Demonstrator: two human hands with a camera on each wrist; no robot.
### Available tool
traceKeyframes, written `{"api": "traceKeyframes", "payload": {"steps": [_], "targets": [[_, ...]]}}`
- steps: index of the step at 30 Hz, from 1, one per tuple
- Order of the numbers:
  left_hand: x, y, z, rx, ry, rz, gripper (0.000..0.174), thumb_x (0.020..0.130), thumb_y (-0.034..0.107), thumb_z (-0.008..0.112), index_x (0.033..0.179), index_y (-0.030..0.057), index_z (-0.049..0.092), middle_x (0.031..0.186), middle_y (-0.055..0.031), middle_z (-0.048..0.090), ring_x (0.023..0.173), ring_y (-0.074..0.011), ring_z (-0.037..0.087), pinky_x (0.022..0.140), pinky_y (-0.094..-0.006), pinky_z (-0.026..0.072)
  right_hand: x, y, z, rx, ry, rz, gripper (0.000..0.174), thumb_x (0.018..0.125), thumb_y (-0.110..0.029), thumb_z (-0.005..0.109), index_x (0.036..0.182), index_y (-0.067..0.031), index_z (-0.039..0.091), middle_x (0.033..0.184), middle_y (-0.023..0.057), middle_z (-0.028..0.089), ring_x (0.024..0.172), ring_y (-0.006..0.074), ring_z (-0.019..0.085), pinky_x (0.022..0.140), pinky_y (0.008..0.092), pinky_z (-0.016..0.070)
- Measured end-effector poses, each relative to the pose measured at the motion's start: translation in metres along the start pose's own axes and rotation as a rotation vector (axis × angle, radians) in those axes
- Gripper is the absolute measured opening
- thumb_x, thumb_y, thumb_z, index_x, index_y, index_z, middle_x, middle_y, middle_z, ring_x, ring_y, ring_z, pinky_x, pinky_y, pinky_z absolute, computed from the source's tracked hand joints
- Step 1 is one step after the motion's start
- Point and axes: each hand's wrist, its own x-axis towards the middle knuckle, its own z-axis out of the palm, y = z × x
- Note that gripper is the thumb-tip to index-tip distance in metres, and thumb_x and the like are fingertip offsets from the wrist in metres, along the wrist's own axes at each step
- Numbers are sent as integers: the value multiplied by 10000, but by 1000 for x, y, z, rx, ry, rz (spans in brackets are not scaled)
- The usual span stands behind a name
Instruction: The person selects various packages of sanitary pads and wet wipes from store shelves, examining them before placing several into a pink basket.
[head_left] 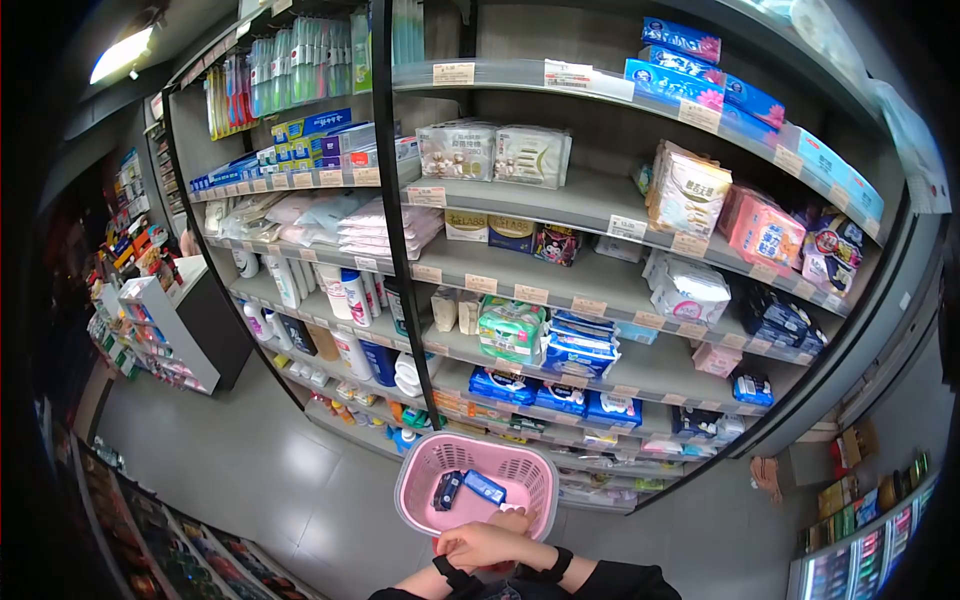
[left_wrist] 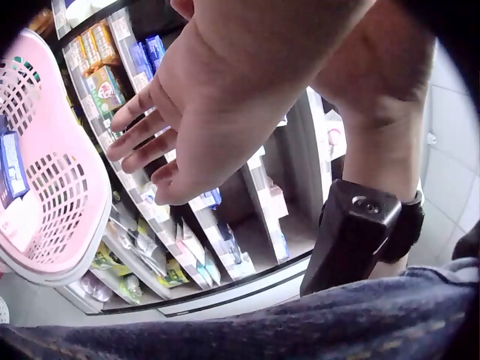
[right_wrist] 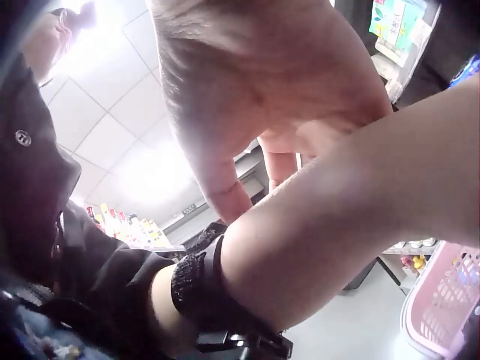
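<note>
In the head view, the right hand (head_left: 478, 543) crosses over the left arm, its fingers bent round the left wrist beside the black band (head_left: 455, 573). Beyond it shows part of the left hand (head_left: 515, 519), over the near rim of the pink basket (head_left: 408, 500). The left wrist view shows the left hand (left_wrist: 202, 112) empty, fingers loosely spread. In the right wrist view, the right hand (right_wrist: 270, 82) lies across the left forearm (right_wrist: 352, 202), fingertips near its strap (right_wrist: 196, 289). A dark pack (head_left: 448, 490) and a blue pack (head_left: 485, 487) lie in the basket.
A tall shelf unit (head_left: 600, 190) with packaged goods stands behind the basket. Tiled floor (head_left: 270, 490) extends to the left, near a white counter (head_left: 165, 330). Low shelving runs along the lower left, and a lit case (head_left: 865, 545) stands at the lower right.
</note>
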Motion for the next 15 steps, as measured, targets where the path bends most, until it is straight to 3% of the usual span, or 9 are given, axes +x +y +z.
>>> {"api": "traceKeyframes", "payload": {"steps": [3,5,13,15], "targets": [[-12,5,8,9,-17,22,343,761,224,650,1058,66,582,924,-155,661,840,-327,680,690,-426,554,1,-5,12,64,-33,29,242,818,-139,632,1037,-38,617,883,80,684,810,153,651,759,305,514],[-21,7,18,8,-31,32,332,770,227,642,1052,61,583,919,-155,662,837,-331,683,687,-423,555,-1,-14,21,209,-28,124,213,741,-132,651,934,-43,637,796,73,678,746,169,653,691,299,508],[-56,25,24,54,-97,13,311,792,223,614,1058,63,592,912,-157,667,838,-317,694,662,-424,560,0,-15,68,198,75,147,194,726,-110,643,900,-29,613,737,36,632,707,129,610,635,265,479],[-60,31,22,111,-239,-84,258,849,261,555,1074,140,594,1056,-111,650,942,-303,672,718,-435,559,-3,-29,67,205,81,117,197,732,-114,640,908,-29,618,739,33,630,714,125,610,641,262,481]]}}
